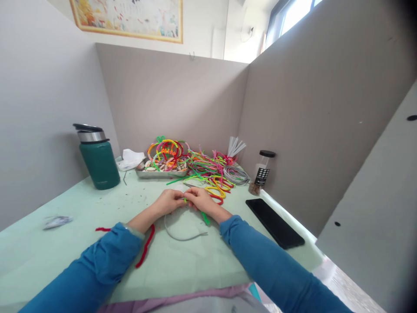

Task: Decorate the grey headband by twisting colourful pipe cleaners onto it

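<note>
My left hand (pixel 168 202) and my right hand (pixel 201 199) meet over the middle of the table, fingertips pinched together. A thin grey wire (pixel 180 239) comes out below my left hand and bends round to a free end on the right. At the fingertips shows a bit of green pipe cleaner (pixel 205 218), whose other end sticks out under my right hand. The fingers hide where wire and pipe cleaner meet. Near my left forearm lies a dark red pipe cleaner (pixel 146 248), partly beneath the sleeve.
Behind my hands are a metal tray (pixel 161 174) of small pieces, a heap of coloured pipe cleaners (pixel 208 163) and a grey wire coil (pixel 237 175). A green bottle (pixel 100 163) stands left; a black-lidded jar (pixel 260 174) and a black phone (pixel 275 223) are right. Partitions surround the table.
</note>
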Demonstrator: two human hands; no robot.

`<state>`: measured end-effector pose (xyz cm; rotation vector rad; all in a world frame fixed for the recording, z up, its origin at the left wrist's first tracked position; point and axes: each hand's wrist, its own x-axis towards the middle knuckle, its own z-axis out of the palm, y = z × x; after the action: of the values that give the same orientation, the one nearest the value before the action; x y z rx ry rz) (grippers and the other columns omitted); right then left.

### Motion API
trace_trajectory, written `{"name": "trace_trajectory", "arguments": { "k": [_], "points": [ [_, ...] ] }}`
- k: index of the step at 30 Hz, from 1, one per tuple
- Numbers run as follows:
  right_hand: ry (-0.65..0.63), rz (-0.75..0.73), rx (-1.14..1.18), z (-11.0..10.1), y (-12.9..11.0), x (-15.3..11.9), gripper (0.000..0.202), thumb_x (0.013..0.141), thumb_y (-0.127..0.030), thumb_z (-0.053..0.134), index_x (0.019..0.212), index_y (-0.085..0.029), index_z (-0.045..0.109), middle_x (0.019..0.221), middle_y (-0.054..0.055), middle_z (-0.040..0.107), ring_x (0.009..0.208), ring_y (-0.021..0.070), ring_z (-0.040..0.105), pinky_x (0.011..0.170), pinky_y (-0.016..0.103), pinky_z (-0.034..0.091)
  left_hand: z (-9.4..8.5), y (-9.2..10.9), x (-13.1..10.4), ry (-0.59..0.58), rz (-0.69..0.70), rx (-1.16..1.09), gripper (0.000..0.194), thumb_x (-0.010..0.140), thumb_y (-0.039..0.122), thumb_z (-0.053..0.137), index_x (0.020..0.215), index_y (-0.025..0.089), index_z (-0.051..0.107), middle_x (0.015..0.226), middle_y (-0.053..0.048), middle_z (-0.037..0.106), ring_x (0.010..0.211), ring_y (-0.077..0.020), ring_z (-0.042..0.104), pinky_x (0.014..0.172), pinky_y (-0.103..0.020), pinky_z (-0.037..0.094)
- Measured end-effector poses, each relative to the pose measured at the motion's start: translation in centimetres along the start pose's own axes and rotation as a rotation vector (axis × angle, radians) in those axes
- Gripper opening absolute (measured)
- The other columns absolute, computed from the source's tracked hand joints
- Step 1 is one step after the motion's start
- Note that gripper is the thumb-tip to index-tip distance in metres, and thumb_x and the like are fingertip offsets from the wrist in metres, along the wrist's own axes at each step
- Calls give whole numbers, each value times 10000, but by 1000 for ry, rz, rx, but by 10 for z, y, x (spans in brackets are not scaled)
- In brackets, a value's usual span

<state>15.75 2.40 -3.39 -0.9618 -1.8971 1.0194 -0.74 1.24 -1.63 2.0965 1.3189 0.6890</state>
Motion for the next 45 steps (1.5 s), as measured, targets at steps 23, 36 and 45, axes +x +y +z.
{"name": "trace_trajectory", "arguments": {
  "k": [23,36,45],
  "points": [
    [-22,-7,1,-1,1,0,311,800,-439,495,867,-152,595,585,-11,543,393,50,395,366,167,289,-2,2,-1,-12,-14,-35,359,688,460,523,812,161,679,516,40,512,369,-59,377,371,-176,279],
    [-26,22,-15,-1,-5,0,269,821,-401,466,790,-156,572,572,-9,536,386,57,413,362,168,306,-4,5,-1,-38,-20,-42,369,717,451,487,830,154,675,609,19,575,355,-48,384,354,-171,295],
    [-23,16,-8,-1,-6,-1,248,824,-377,464,795,-151,561,578,-4,545,385,64,419,356,175,306,-4,9,-3,-90,6,-34,381,733,464,468,841,146,648,644,12,583,367,-43,384,357,-162,290]
  ]
}}
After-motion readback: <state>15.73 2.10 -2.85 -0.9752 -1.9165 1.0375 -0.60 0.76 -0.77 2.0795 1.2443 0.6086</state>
